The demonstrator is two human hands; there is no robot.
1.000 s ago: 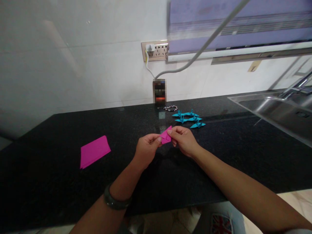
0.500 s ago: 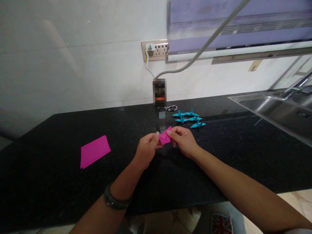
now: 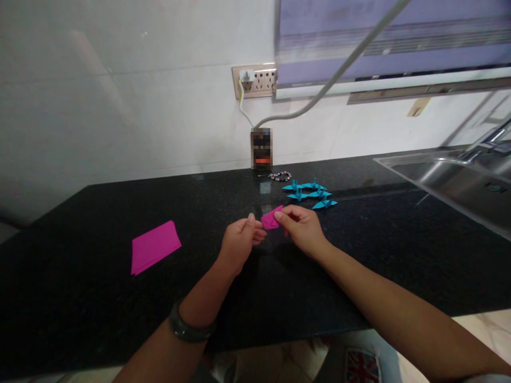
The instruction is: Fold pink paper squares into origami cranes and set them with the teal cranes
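A small folded piece of magenta paper (image 3: 271, 218) is held just above the black countertop (image 3: 80, 298) between both hands. My right hand (image 3: 303, 230) pinches its right edge with thumb and forefinger. My left hand (image 3: 238, 243) is curled at the paper's left edge, fingertips touching it. A dark band sits on my left wrist.
A stack of magenta paper sheets (image 3: 154, 247) lies to the left. Several teal paper cranes (image 3: 310, 193) sit behind the hands, with a bead bracelet (image 3: 279, 175) and a small dark object (image 3: 261, 148) by the wall. A steel sink (image 3: 459, 178) is at the right.
The magenta piece has tilted flatter and now looks smaller. My left thumb has eased back from gripping it to touching its edge. Both hands stayed in place.
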